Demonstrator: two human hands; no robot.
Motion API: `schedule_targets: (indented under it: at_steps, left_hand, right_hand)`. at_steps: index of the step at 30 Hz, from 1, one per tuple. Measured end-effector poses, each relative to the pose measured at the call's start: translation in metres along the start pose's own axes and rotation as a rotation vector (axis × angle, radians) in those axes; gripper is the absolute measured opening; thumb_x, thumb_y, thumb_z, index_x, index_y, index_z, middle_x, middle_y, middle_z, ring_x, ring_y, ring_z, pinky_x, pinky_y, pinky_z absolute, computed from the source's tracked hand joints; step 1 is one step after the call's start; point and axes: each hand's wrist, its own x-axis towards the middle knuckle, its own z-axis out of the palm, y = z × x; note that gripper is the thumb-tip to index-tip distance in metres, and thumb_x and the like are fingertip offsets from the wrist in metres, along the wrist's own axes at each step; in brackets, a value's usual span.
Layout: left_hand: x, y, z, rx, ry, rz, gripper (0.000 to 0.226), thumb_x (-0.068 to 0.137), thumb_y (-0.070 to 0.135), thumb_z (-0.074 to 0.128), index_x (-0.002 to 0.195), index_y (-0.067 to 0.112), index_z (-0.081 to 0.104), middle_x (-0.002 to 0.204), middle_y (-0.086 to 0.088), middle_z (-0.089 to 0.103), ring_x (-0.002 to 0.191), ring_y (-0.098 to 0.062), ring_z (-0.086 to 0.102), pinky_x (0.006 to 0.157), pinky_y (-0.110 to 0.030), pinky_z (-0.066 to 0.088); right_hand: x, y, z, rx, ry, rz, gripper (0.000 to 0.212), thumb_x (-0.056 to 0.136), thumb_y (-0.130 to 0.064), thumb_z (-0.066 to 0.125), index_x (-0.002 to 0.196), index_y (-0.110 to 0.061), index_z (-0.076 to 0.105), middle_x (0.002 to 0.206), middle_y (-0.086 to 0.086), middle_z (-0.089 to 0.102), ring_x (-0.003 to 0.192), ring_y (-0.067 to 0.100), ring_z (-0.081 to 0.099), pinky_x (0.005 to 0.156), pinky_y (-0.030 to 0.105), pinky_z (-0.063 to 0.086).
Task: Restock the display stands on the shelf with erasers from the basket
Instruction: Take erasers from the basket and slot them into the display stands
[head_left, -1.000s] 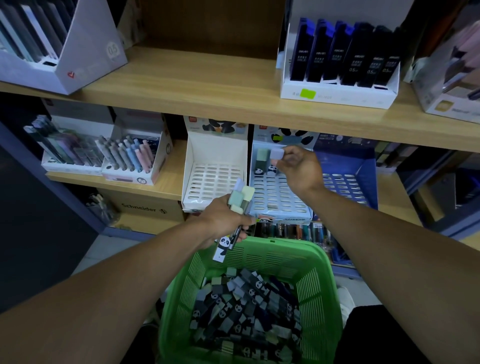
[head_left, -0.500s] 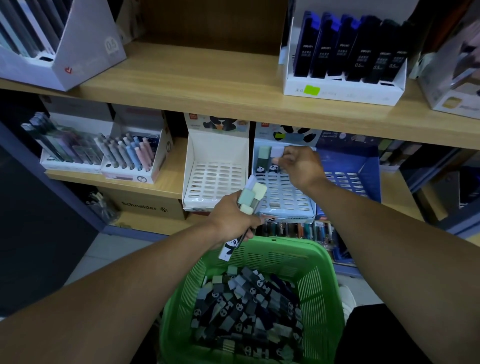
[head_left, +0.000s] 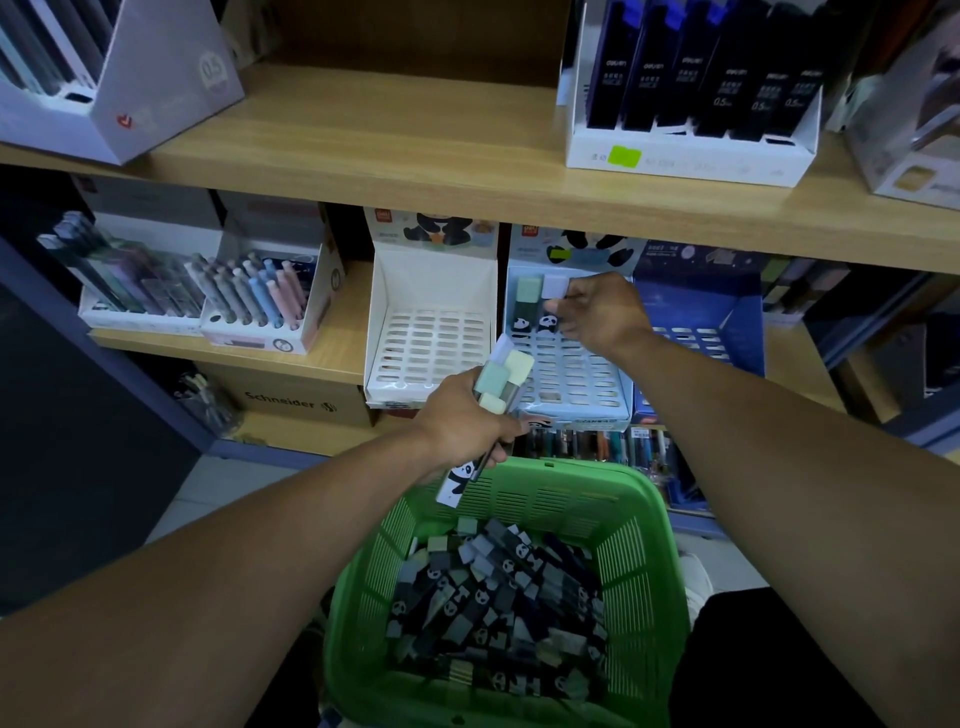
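My basket (head_left: 639, 519) is glossy green slotted plastic, the shelf (head_left: 415, 156) matt wood-grain board, and the erasers (head_left: 506, 371) I hold look smooth and matt.
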Motion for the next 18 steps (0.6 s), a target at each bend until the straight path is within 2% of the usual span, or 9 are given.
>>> schedule_targets:
  at_steps: [2,4,6,8,11,13,15,16,18]
  left_hand:
    - [-0.001,-0.002,0.000,0.002,0.001,0.001,0.043,0.083,0.006,0.079,0.119,0.013,0.057,0.081,-0.003,0.065,0.051,-0.013,0.058,0.055,-0.026,0.056]
    - [-0.001,-0.002,0.000,0.005,-0.001,0.007,0.043,0.083,0.006,0.079,0.120,0.013,0.057,0.082,-0.004,0.065,0.051,-0.014,0.058,0.055,-0.027,0.055]
    - [0.000,-0.001,0.000,0.010,0.008,0.014,0.043,0.083,0.009,0.079,0.120,0.012,0.057,0.085,-0.005,0.066,0.051,-0.013,0.059,0.055,-0.027,0.054]
    - [0.001,0.001,0.001,-0.004,0.016,0.020,0.042,0.084,0.012,0.079,0.120,0.011,0.056,0.087,-0.008,0.067,0.052,-0.013,0.059,0.053,-0.024,0.051]
    - [0.000,0.003,-0.002,-0.072,0.037,0.006,0.038,0.086,0.012,0.077,0.116,0.007,0.055,0.089,-0.017,0.070,0.054,-0.016,0.060,0.053,-0.025,0.052]
    - [-0.003,0.005,-0.005,-0.128,0.043,-0.011,0.029,0.087,0.010,0.076,0.109,0.004,0.058,0.080,-0.016,0.069,0.052,-0.016,0.061,0.055,-0.028,0.055]
    - [-0.007,0.006,-0.009,-0.156,0.040,-0.031,0.020,0.087,0.011,0.075,0.099,0.002,0.061,0.077,-0.011,0.069,0.050,-0.015,0.063,0.053,-0.022,0.056]
    - [-0.010,0.006,-0.011,-0.166,0.039,-0.045,0.019,0.087,0.012,0.076,0.096,0.001,0.064,0.079,-0.012,0.070,0.051,-0.015,0.065,0.051,-0.019,0.054]
    - [-0.013,0.006,-0.014,-0.202,0.030,-0.086,0.021,0.085,0.016,0.077,0.095,-0.001,0.068,0.083,-0.014,0.072,0.058,-0.018,0.068,0.054,-0.020,0.054]
  right_hand:
    - [-0.001,0.001,0.000,-0.083,-0.025,0.005,0.004,0.091,-0.007,0.070,0.093,-0.005,0.073,0.093,0.016,0.073,0.085,0.031,0.070,0.088,0.045,0.058]
    - [0.001,0.004,0.002,-0.061,-0.032,0.043,0.013,0.092,-0.002,0.066,0.104,-0.005,0.069,0.100,0.016,0.072,0.093,0.029,0.068,0.092,0.046,0.056]
    - [0.002,0.006,0.003,-0.061,-0.024,0.042,0.010,0.094,0.001,0.064,0.101,-0.005,0.067,0.097,0.011,0.068,0.091,0.024,0.064,0.091,0.042,0.055]
    - [0.003,0.007,0.003,-0.117,0.023,0.030,0.004,0.093,-0.003,0.065,0.095,-0.003,0.069,0.102,0.014,0.071,0.095,0.026,0.068,0.093,0.044,0.056]
    - [0.001,0.010,0.001,-0.128,0.095,0.061,0.006,0.090,-0.007,0.068,0.093,-0.011,0.065,0.109,0.013,0.068,0.104,0.027,0.066,0.094,0.044,0.055]
    - [-0.007,0.010,-0.003,-0.208,0.151,0.026,0.017,0.087,-0.006,0.066,0.097,-0.019,0.059,0.106,0.010,0.063,0.098,0.028,0.064,0.089,0.047,0.056]
    - [-0.025,0.003,-0.006,-0.095,0.158,-0.025,0.020,0.086,-0.003,0.066,0.087,-0.020,0.055,0.100,0.014,0.066,0.082,0.032,0.070,0.071,0.050,0.061]
    - [-0.038,-0.004,-0.007,-0.054,0.119,-0.038,0.017,0.088,-0.005,0.069,0.086,-0.018,0.057,0.096,0.015,0.068,0.074,0.032,0.071,0.065,0.048,0.062]
    - [-0.065,-0.021,-0.005,-0.003,-0.113,-0.013,0.014,0.093,-0.020,0.072,0.095,-0.010,0.062,0.087,0.013,0.068,0.062,0.026,0.069,0.060,0.041,0.062]
